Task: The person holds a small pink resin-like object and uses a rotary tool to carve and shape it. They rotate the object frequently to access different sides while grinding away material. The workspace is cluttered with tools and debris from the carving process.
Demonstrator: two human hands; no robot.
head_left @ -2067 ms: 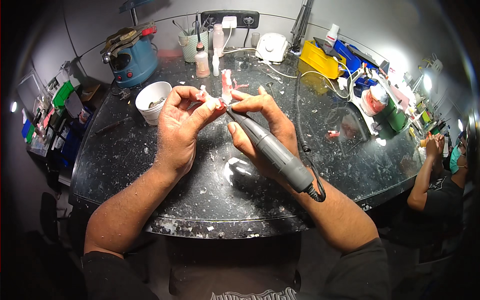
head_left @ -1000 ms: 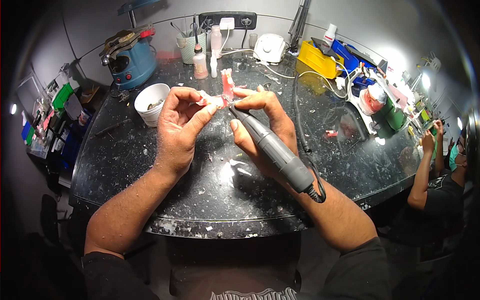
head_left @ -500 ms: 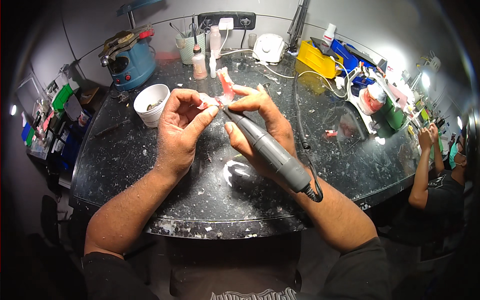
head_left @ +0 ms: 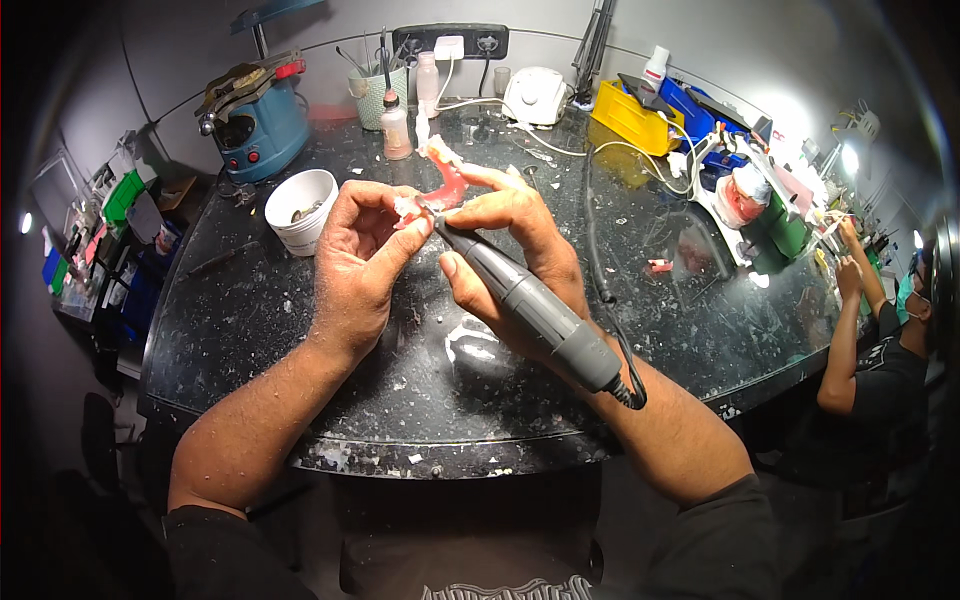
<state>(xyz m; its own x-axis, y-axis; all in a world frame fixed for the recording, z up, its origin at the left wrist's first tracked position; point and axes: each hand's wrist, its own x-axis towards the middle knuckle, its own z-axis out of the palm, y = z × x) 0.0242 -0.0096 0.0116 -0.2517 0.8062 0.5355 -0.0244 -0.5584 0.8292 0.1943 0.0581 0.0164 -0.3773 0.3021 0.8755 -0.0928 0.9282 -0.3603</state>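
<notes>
Between the thumb and fingers of my left hand (head_left: 352,262) is a curved pink denture (head_left: 450,190) with whitish parts along it. My right hand (head_left: 540,240) grips a dark grey rotary handpiece (head_left: 535,312) from behind, its cord trailing off the rear end. The handpiece's tip lies against or very close to the denture beside my left thumb; exact contact is too small to tell. My right index finger reaches to the denture's side. Both hands are above the black, dust-specked bench (head_left: 400,420).
Left of my hands stands a white tub (head_left: 302,238), with a blue machine (head_left: 262,125) behind it. Bottles (head_left: 396,135), a tool cup (head_left: 378,98) and a white device (head_left: 535,97) line the back. Yellow bin (head_left: 630,118) at right; a co-worker (head_left: 875,350) sits beyond.
The denture has turned and tilted to the left in my fingers. The handpiece has shifted slightly left and down at its tip. The co-worker's hands have moved.
</notes>
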